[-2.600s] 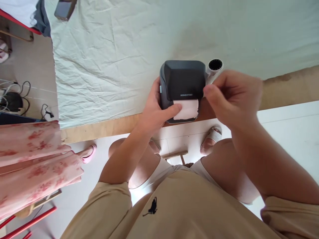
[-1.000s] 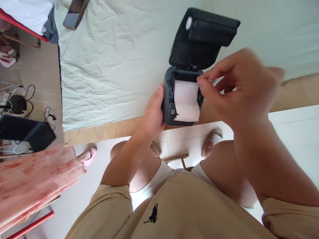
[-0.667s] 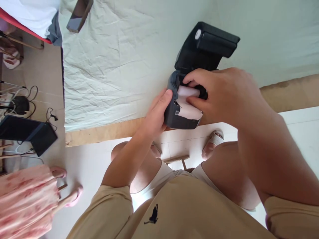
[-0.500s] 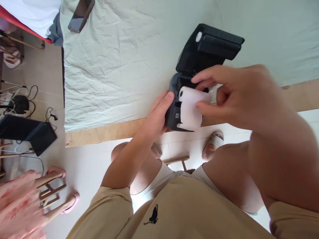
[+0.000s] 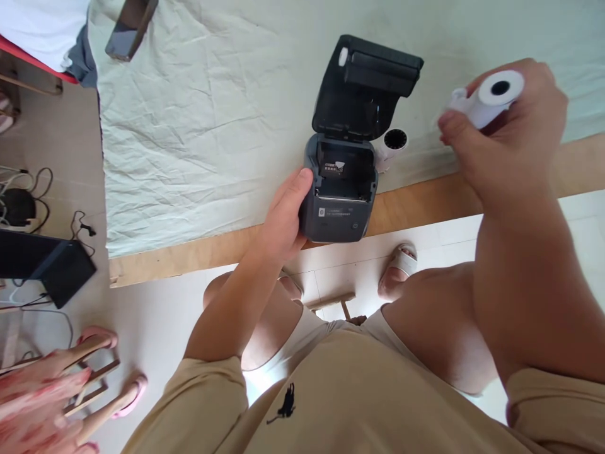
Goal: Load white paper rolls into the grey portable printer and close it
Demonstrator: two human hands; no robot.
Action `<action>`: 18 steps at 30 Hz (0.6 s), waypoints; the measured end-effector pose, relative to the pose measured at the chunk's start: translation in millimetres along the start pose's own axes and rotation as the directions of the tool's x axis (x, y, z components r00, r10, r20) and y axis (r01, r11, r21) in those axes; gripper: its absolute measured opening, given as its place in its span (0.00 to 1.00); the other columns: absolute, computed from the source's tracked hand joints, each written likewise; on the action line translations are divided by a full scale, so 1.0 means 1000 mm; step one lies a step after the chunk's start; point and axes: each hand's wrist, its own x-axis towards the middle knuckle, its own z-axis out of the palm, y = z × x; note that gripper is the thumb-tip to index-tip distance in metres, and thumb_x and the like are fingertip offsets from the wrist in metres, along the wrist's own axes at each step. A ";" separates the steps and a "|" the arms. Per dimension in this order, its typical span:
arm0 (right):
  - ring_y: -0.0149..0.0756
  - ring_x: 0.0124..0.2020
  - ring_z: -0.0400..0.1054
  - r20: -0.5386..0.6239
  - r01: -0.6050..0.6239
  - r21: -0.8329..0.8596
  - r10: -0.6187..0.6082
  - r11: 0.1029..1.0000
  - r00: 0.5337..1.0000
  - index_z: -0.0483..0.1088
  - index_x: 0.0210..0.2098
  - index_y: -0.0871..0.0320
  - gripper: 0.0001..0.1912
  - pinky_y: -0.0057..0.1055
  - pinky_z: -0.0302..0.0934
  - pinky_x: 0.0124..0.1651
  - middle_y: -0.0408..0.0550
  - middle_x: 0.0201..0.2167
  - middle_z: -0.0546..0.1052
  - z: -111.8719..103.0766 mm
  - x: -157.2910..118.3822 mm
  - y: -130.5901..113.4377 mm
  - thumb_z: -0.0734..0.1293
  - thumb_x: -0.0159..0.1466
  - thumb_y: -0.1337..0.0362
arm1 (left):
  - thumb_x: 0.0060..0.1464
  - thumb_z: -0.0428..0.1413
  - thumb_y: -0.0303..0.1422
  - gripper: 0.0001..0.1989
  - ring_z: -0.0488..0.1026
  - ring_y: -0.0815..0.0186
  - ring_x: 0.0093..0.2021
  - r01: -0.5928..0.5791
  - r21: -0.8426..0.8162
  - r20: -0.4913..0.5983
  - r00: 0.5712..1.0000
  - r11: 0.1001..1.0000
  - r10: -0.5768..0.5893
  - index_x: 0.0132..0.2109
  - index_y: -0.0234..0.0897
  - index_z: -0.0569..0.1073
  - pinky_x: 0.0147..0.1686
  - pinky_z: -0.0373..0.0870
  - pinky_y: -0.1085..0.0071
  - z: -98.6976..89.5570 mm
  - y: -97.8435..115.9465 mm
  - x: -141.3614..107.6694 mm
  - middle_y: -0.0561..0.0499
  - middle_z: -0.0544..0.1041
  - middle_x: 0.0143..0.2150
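A dark portable label printer (image 5: 338, 217) sits at the table's front edge, its lid (image 5: 359, 88) swung up and back. The paper bay inside holds no roll. My left hand (image 5: 288, 211) grips the printer's left side, thumb on top. Off to the right, my right hand (image 5: 515, 135) is closed around a white paper roll (image 5: 489, 104) with a dark core hole, its loose paper end near the thumb. Another small white roll (image 5: 391, 148) with a black core lies just right of the printer, partly hidden behind it.
A pale green cloth (image 5: 212, 126) covers the table, which has a wooden front edge (image 5: 189, 252). A phone (image 5: 131, 28) lies at the far left. A person in a pink patterned garment (image 5: 38, 397) is at lower left, near cables and a black device (image 5: 66, 271) on the floor.
My right hand has lifted the paper roll out of the printer and carried it right and away from me. The small second roll is now visible. The left hand still holds the printer.
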 end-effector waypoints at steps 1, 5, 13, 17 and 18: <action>0.55 0.53 0.77 0.000 -0.023 -0.027 0.023 0.999 1.000 0.72 0.51 0.45 0.13 0.63 0.74 0.55 0.51 0.50 0.78 0.000 0.001 0.000 0.74 0.68 0.57 | 0.69 0.54 0.58 0.24 0.86 0.50 0.61 0.001 0.005 -0.012 1.000 1.000 -0.001 0.51 0.44 0.80 0.56 0.90 0.56 -0.001 -0.001 0.000 0.51 0.88 0.45; 0.55 0.51 0.79 0.074 -0.171 -0.087 0.178 0.981 0.981 0.72 0.54 0.44 0.25 0.60 0.75 0.55 0.48 0.50 0.81 -0.005 0.007 -0.006 0.78 0.61 0.66 | 0.69 0.53 0.58 0.24 0.87 0.49 0.59 0.014 0.002 -0.026 1.000 1.000 -0.014 0.52 0.45 0.80 0.53 0.90 0.55 -0.003 -0.003 0.001 0.51 0.88 0.43; 0.53 0.53 0.77 -0.094 0.252 -0.064 -0.257 0.966 0.962 0.70 0.59 0.46 0.23 0.55 0.73 0.55 0.50 0.51 0.80 0.015 -0.017 -0.055 0.71 0.65 0.67 | 0.67 0.53 0.62 0.28 0.87 0.49 0.58 -0.040 0.023 0.002 0.999 0.999 0.040 0.49 0.44 0.81 0.53 0.90 0.55 -0.002 -0.003 0.003 0.50 0.87 0.42; 0.57 0.59 0.75 0.078 0.163 0.012 -0.163 0.987 0.984 0.67 0.64 0.49 0.30 0.55 0.72 0.57 0.56 0.59 0.76 0.036 -0.020 -0.051 0.74 0.63 0.66 | 0.67 0.53 0.62 0.28 0.87 0.49 0.59 -0.038 0.027 0.004 0.999 0.999 0.038 0.49 0.44 0.81 0.52 0.90 0.55 -0.001 -0.003 0.003 0.50 0.87 0.43; 0.56 0.58 0.76 0.124 0.114 0.025 -0.116 0.993 0.985 0.65 0.65 0.48 0.31 0.54 0.73 0.56 0.55 0.58 0.77 0.037 -0.020 -0.048 0.73 0.64 0.66 | 0.67 0.53 0.62 0.28 0.87 0.49 0.59 -0.033 0.030 0.001 0.999 0.999 0.033 0.49 0.44 0.81 0.52 0.90 0.55 -0.001 -0.003 0.003 0.50 0.87 0.43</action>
